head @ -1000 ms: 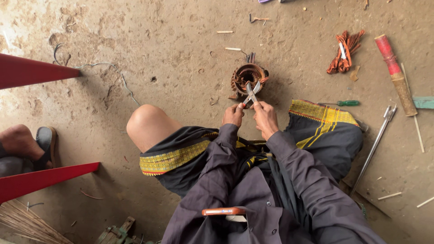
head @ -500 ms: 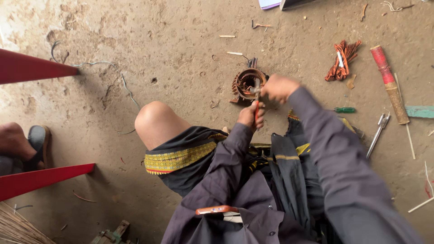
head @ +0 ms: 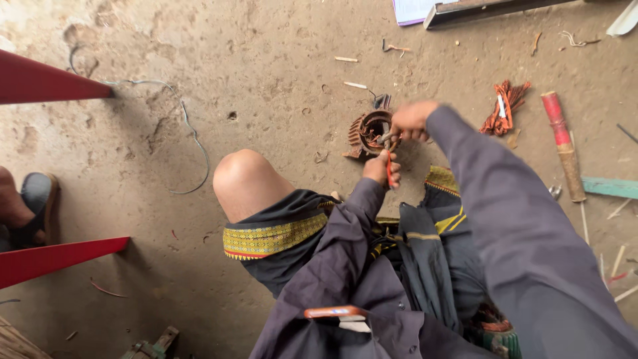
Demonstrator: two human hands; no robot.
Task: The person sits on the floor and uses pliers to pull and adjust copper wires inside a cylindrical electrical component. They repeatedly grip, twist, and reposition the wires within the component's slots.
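A round motor stator [head: 365, 131] wound with copper wire lies on the dirt floor in front of my knee [head: 244, 179]. My left hand [head: 381, 168] grips orange-handled pliers [head: 389, 158] whose jaws point up at the stator's right rim. My right hand [head: 411, 119] reaches past the pliers and closes its fingers on the stator's right edge, right by the plier jaws. Both arms wear grey sleeves.
A bundle of copper wire [head: 503, 108] and a red-and-wood handled tool [head: 562, 145] lie right of the stator. Red metal bars [head: 46, 81] stand at left, beside another person's sandalled foot [head: 26, 206]. A loose wire [head: 189, 136] curls on the floor.
My right hand let go of the pliers and moved up and right to the stator's edge. The left hand stayed on the pliers. The camera shifted slightly.
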